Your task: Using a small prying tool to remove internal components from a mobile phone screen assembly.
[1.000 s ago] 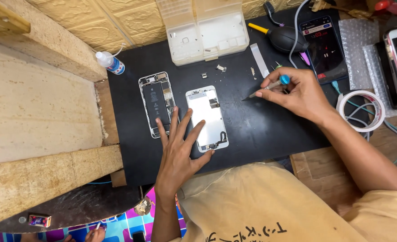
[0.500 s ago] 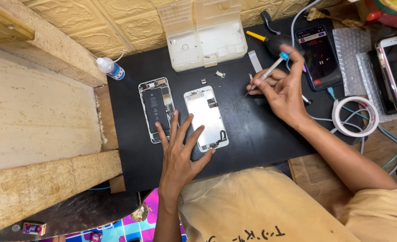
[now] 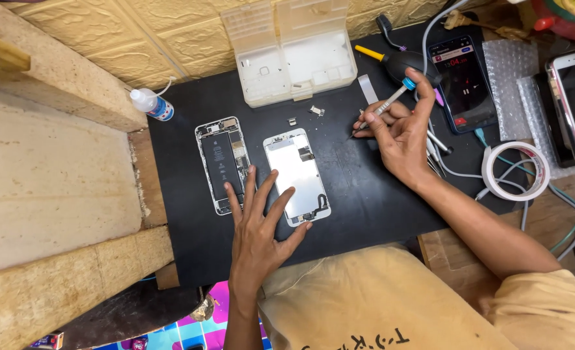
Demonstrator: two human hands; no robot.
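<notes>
Two bare hands worked over a black mat. The left hand lay flat and spread wide, gripping nothing, its fingertips resting on the lower end of a detached white screen panel that lay face down with its long axis running away from the person, tilted slightly leftward at the far end. Just to the left of that hand, nearly touching the outer fingers, sat the opened phone body, its battery and circuitry exposed, lying parallel to the panel. The right hand hovered to the right of the panel and a little farther away, curled around a slim screwdriver with a blue cap, pinched between thumb and fingers, its tip aimed down and left toward the mat near a white strip. So the panel lay directly beneath the left hand, which was the nearer one, while the tool hand stood apart from it. Between the two hands, beyond the panel, a few tiny metal parts lay loose. Farther off stood an open clear plastic organiser box, its compartments mostly bare, though a couple of small pieces showed inside. Beyond the left hand lay a small glue bottle; right of the tool hand lay a dark phone with a lit screen and a roll of white tape.
</notes>
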